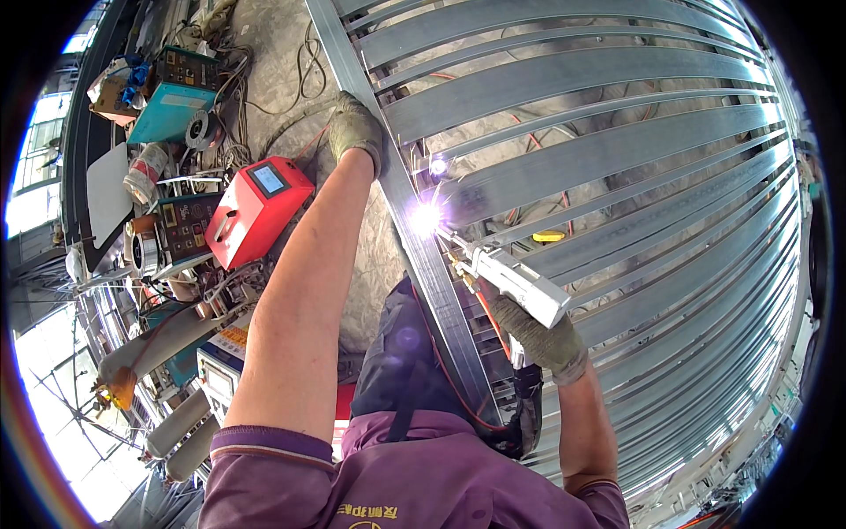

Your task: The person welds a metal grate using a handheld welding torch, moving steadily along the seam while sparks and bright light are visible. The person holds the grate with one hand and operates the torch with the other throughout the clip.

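My right hand point(545, 339), in a grey-green work glove, is closed round the grip of a silver welding gun point(515, 275). The nozzle points up and left, at the joint between a long metal rail point(454, 326) and a flat metal slat point(538, 170). A bright white-violet arc point(426, 219) burns there and hides the joint. A dark, sooty patch marks the slat beside it. Farther up, my gloved left hand point(355, 132) holds the rail's left edge, its fingers curled and partly hidden. A cable runs from the gun down past my leg.
Left of my arm stands a red machine point(257, 212) with a small screen. Teal-and-black machines point(181, 93), wire spools and tangled cables fill the far left. Parallel slats stretch rightward above the grey floor point(273, 66). A yellow object point(548, 236) lies beneath them among hoses.
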`<state>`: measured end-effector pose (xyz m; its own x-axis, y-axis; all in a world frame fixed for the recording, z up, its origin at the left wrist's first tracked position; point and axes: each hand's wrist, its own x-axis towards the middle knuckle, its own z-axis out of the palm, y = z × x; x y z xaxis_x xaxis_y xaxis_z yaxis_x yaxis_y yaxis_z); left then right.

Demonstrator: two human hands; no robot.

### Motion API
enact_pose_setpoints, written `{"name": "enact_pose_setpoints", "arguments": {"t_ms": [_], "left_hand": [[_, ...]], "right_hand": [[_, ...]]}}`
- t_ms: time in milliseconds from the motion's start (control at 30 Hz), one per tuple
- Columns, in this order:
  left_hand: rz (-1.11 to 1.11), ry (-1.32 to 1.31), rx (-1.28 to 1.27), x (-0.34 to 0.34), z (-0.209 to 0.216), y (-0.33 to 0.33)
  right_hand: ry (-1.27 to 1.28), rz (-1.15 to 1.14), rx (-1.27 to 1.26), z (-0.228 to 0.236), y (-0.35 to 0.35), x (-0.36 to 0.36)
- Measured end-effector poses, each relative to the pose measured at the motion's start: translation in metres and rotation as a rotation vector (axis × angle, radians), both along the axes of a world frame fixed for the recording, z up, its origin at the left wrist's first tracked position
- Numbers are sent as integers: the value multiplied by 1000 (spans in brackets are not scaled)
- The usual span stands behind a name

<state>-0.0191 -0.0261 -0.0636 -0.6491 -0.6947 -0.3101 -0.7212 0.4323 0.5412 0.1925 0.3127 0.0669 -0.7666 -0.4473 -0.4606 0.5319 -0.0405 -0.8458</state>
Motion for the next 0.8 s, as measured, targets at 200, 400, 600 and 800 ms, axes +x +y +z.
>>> {"name": "enact_pose_setpoints", "arguments": {"t_ms": [200, 400, 600, 800], "left_hand": [[-49, 3, -39, 2, -13, -8], [23, 2, 29, 2, 2, -1], [72, -10, 58, 0, 10, 3], [-24, 0, -42, 1, -4, 1]], "right_hand": [[3, -10, 13, 2, -1, 4], [-13, -12, 6, 10, 0, 1], [-118, -2, 0, 9, 2, -1], [-134, 21, 39, 8, 3, -2]]}}
